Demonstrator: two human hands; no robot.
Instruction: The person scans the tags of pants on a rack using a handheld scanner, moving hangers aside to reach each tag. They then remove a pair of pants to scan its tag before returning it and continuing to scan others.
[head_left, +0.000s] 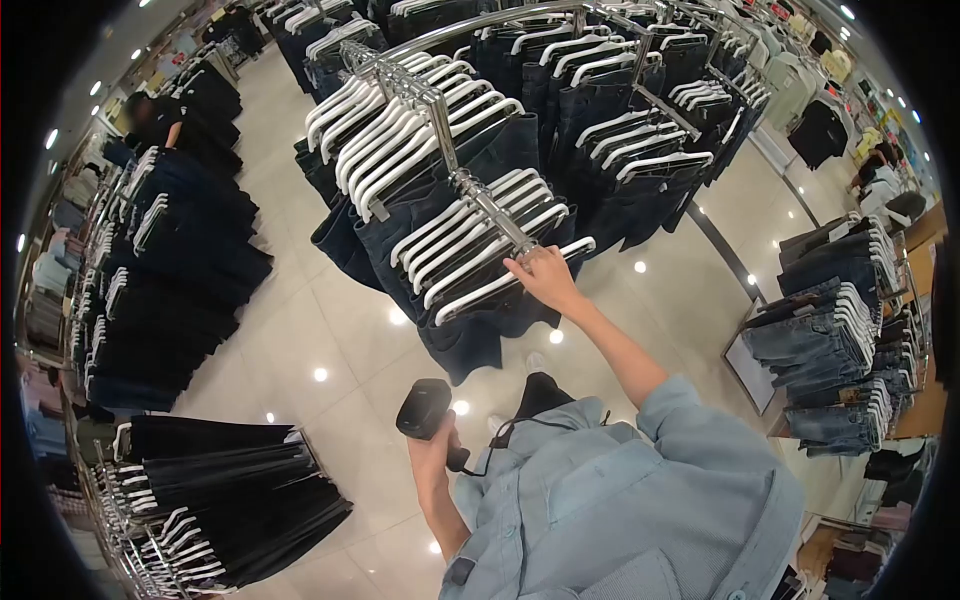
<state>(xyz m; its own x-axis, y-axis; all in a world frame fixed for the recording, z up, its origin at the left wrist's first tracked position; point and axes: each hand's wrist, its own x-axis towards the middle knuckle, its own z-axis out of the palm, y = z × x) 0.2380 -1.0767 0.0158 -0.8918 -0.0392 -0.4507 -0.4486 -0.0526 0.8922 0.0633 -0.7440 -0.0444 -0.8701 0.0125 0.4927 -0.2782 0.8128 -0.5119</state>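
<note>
My left hand [432, 455] is closed around the handle of a black handheld scanner [424, 408], held low in front of my body with a dark cord hanging near it. My right hand [545, 275] reaches forward and grips the end of a chrome rack arm [492, 212]. Just below those fingers is the front white hanger [500, 290], with dark jeans [462, 345] hanging from it. Behind it, several more white hangers with dark trousers fill the same arm. Whether my right fingers also touch a hanger hook is hidden.
More racks of dark jeans [640, 185] stand behind. Black trousers [220, 490] hang at lower left, with dark garments [180, 270] above them. Blue denim shorts [815, 335] hang at right. A person [155, 120] stands at far left. Pale tiled floor [340, 400] runs between racks.
</note>
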